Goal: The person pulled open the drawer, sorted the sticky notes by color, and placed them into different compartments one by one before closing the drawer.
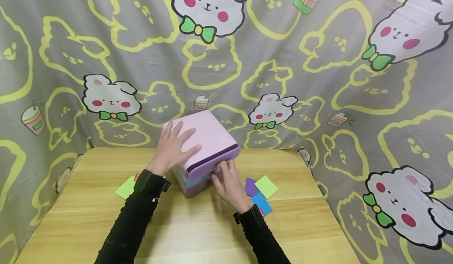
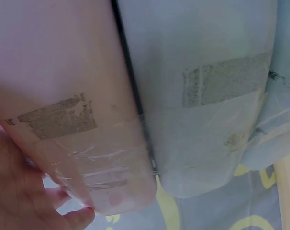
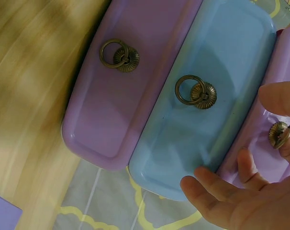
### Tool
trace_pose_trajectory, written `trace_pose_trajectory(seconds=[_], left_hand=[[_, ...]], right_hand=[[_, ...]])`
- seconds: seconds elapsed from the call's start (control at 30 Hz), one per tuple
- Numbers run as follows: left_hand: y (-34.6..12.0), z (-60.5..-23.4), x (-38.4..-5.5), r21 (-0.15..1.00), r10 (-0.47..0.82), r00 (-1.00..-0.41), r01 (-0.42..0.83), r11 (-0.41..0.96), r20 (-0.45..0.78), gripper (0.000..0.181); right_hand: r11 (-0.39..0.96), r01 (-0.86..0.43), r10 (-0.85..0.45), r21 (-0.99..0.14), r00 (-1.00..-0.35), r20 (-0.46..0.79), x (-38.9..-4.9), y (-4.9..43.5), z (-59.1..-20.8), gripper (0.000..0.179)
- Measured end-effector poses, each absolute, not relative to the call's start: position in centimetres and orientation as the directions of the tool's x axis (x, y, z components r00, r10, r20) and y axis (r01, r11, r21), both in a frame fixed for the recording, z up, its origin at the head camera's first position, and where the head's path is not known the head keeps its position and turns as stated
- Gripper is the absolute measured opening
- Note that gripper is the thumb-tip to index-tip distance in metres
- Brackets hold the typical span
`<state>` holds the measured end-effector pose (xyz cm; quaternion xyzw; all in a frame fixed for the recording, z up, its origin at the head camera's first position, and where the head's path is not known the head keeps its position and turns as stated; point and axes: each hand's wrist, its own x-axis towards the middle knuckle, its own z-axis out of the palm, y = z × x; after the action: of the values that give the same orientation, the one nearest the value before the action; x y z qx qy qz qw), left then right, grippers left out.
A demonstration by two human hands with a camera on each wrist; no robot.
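Observation:
A small chest of drawers (image 1: 212, 132) with a pink top stands on the table, turned at an angle. My left hand (image 1: 173, 146) rests on its top with fingers spread; the left wrist view shows the taped pink and pale blue side (image 2: 207, 134). At the front, my right hand (image 1: 231, 183) pinches the brass ring pull (image 3: 280, 134) of the lilac top drawer (image 1: 198, 171). A dark gap shows between that drawer and the chest's top. Below it are a blue drawer (image 3: 202, 129) and a purple drawer (image 3: 111, 105), each with its ring hanging free.
Right of the chest lie purple (image 1: 251, 186), light green (image 1: 266, 186) and blue (image 1: 261, 204) squares. Another green square (image 1: 125, 188), with a red tag (image 1: 137, 176), lies by the left forearm. A patterned curtain (image 1: 216, 67) hangs behind the wooden table (image 1: 191, 236).

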<state>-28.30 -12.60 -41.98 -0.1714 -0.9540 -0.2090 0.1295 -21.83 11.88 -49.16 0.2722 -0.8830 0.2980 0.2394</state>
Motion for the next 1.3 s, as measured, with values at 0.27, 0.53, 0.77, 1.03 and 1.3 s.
trace_pose_trajectory(seconds=[0.27,0.53,0.77,1.03,1.3], left_hand=[[-12.8,-41.5,-28.5,0.332,0.276,-0.914,0.37,0.868,0.299,0.087],[-13.1,-41.1,-28.5,0.34,0.271,-0.924,0.354,0.871,0.268,0.09],[-13.2,-41.4,-28.7,0.375,0.249,-0.917,0.359,0.855,0.31,0.086],[-13.4,-41.1,-29.3,0.391,0.251,-0.902,0.385,0.836,0.351,0.082],[-13.9,-41.0,-30.1,0.37,0.254,-0.905,0.378,0.848,0.341,0.081]], right_hand=[[0.668,-0.642,-0.348,-0.376,-0.716,0.605,-21.3,12.2,-48.9,0.025],[0.662,-0.617,-0.347,-0.426,-0.756,0.555,-20.4,12.5,-48.9,0.02],[0.651,-0.646,-0.35,-0.4,-0.722,0.597,-19.9,12.9,-48.9,0.022],[0.662,-0.625,-0.337,-0.415,-0.742,0.58,-19.2,13.2,-49.1,0.025],[0.661,-0.599,-0.318,-0.452,-0.769,0.554,-18.7,13.5,-49.0,0.026]])
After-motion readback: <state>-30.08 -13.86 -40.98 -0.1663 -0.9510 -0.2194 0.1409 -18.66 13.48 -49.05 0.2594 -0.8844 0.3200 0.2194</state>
